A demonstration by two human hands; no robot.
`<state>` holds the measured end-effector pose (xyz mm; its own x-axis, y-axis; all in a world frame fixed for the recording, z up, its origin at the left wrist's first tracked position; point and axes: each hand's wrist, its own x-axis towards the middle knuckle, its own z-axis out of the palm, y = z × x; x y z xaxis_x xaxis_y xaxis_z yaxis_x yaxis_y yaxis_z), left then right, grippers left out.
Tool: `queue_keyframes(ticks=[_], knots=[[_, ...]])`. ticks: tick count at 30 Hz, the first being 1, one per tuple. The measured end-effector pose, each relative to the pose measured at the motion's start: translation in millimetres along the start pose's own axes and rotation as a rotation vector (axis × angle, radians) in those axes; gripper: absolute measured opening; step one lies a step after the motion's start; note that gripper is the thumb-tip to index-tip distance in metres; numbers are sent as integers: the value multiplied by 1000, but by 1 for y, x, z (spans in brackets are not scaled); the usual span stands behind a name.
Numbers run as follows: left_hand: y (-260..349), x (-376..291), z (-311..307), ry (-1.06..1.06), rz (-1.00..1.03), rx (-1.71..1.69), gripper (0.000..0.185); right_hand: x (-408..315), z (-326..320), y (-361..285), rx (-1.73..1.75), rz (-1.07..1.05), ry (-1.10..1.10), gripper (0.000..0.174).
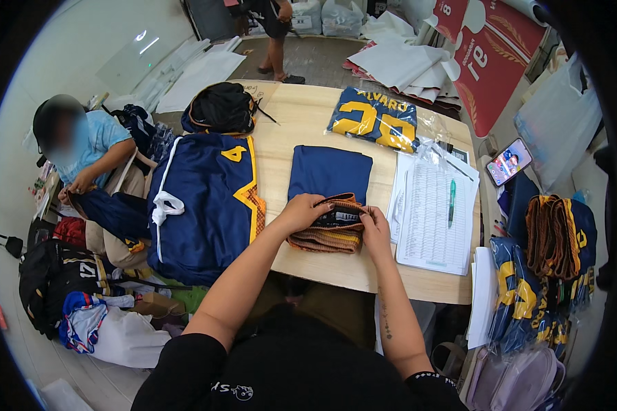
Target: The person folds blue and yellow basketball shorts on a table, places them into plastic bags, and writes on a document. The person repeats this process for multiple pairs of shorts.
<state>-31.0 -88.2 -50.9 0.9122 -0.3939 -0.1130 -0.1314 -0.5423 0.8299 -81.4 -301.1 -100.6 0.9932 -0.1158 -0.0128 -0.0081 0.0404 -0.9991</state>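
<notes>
A folded navy garment [330, 169] lies on the pale wooden table [283, 126] before me. At its near end is a stack of ribbed orange-brown waistbands [321, 241]. My left hand [308, 210] pinches the left part of the top waistband, thumb over its edge. My right hand [375, 228] grips the same band's right end. Between the hands the band's dark inner side [339, 218] shows, with a label bearing writing. Left of my left arm lies a navy garment [205, 205] with yellow trim and a knotted white drawstring [167, 206].
Printed sheets [432, 221] with a green pen [451, 203] lie right of my hands. A bagged navy jersey [373, 120] and a black bundle [221, 108] lie farther back. A seated person [95, 149] handles navy cloth at left. A phone [509, 162] and folded garments [560, 236] are at right.
</notes>
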Motion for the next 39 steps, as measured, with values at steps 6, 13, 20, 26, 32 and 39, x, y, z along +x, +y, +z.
queue_keyframes(ticks=[6, 13, 20, 26, 32, 39], knots=[[-9, -3, 9, 67, 48, 16, 32, 5, -5, 5, 52, 102, -3, 14], [4, -71, 36, 111, 496, 742, 52, -38, -33, -41, -559, -244, -6, 33], [22, -75, 64, 196, 553, 577, 67, -20, -87, -47, -602, -123, 327, 43], [11, -54, 75, 243, 579, 718, 67, 22, -82, -29, -687, -236, 328, 43], [18, -19, 64, 264, 575, 756, 69, 40, -59, -22, -705, -242, 343, 43], [46, -36, 95, 191, 719, 465, 63, 21, -170, -27, -996, -285, 735, 38]])
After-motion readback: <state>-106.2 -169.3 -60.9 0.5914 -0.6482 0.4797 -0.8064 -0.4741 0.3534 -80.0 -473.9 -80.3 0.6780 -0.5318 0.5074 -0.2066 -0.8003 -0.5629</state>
